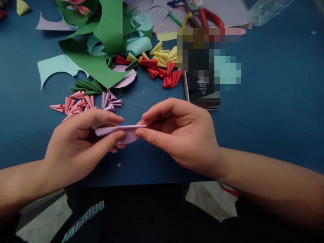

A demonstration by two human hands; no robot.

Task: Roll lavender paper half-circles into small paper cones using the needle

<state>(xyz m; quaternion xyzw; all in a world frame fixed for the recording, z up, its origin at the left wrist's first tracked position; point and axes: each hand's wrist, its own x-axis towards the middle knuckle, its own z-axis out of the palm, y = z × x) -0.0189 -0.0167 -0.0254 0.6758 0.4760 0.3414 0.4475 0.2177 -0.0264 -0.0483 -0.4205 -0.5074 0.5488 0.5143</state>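
We hold a lilac paper piece (120,130) between both hands, just above the blue table (273,111), near the middle of the view. Our left hand (81,145) pinches its left end, thumb under and forefinger over, other fingers curled. Our right hand (177,131) closes thumb and forefinger on its right end. The piece looks folded over, its flat top edge running left to right and a rounded flap hanging below between the hands. Both hands grip it; neither is open.

Just beyond the left hand lie pink paper cones (73,104) and lilac paper cones (110,101), touching in one loose cluster. Farther off sit dark green cones (86,87), partly under a big green paper offcut (101,40). Pale blue offcuts (55,67) lie left of and under the green one. A lilac disc (126,79) pokes out from under the green sheet's near edge.

Far centre: red cones (164,72) and yellow cones (164,54) heaped together. Right of them a phone (202,96) lies flat, its far part blurred out. Pliers with red handles (207,17) lie at the far edge on pale paper sheets. A thin needle-like pin (141,107) lies on the table just beyond our right forefinger. A small dot-like bit (119,165) lies on the table near us, below the hands.
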